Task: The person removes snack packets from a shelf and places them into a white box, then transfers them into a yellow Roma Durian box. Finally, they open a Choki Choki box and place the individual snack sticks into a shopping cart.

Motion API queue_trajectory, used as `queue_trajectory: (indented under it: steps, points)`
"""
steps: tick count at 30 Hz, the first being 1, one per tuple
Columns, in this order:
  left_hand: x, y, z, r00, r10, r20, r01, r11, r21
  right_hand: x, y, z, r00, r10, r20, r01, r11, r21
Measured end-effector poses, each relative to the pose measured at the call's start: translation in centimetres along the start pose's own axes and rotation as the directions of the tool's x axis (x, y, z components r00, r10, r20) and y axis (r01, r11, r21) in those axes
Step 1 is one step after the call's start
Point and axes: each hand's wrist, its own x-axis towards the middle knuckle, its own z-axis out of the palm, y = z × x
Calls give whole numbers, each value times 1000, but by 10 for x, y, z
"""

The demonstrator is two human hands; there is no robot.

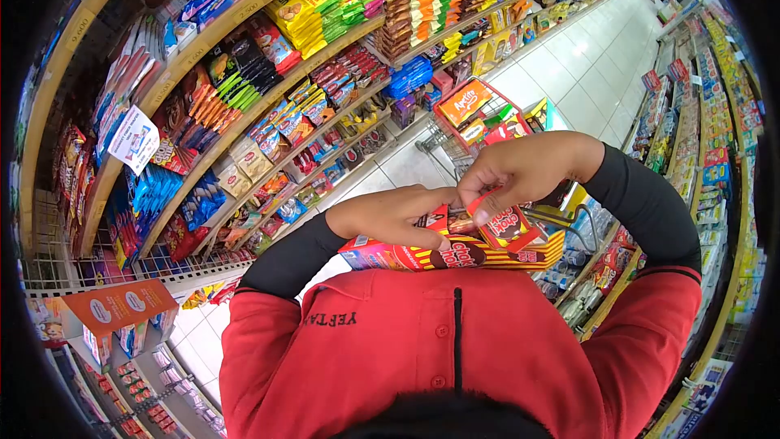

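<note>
Left hand (390, 215) is seen at frame centre, laid flat on the top of a yellow-and-red striped snack box (455, 257). Its fingers are kept together and pressed on the box's upper edge; whether anything is gripped under them cannot be told. Right hand (528, 167) is placed just beside the left one, fingertips touching. Its thumb and forefingers are clamped on a red packet (510, 228), or a flap of the box; which of the two cannot be told. The red piece is tilted and held at the box's open top.

The box is held level, just in front of the chest, above the red shirt (455, 349). Black sleeves (642, 203) are worn under the shirt.

A shopping cart (455, 158) is seen behind the hands on the white tiled floor (585, 73). An orange pack (465, 102) and other goods are loaded in the cart. Long curved shelves (244, 49) are filled with bagged and boxed snacks at left. A second shelf run (715, 114) is seen at right, well apart from the hands. An orange sign (118, 306) is fixed on a low rack at lower left.
</note>
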Motion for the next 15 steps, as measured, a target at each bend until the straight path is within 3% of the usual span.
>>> queue_trajectory:
  steps: [4,6,7,9,11,13,14,15]
  points:
    - [-4,-8,-4,999,-47,-2,47,993,-108,-7,0,2,996,-10,-86,16,997,74]
    - [-4,-23,-6,999,-13,-42,7,990,-138,-10,3,1,957,51,-287,-52,999,6]
    - [-5,-26,-8,996,19,-87,-33,985,-168,-12,2,3,956,49,-290,-51,999,3]
    - [-9,-22,-10,997,-59,-56,44,970,-240,-15,1,7,829,-124,-546,-15,970,-243]
    - [-11,-15,-5,979,-54,-196,-47,878,-476,-17,-3,5,790,-193,-582,57,968,-245]
    - [-13,-18,-8,983,-61,-175,-30,880,-474,-24,-17,7,714,-211,-668,69,970,-233]
    - [-14,-20,-9,982,-80,-169,-14,870,-493,-30,-27,8,722,-115,-682,-90,962,-258]
    - [-15,-22,-9,982,-99,-162,2,859,-512,-30,-30,11,723,-116,-681,-90,961,-260]
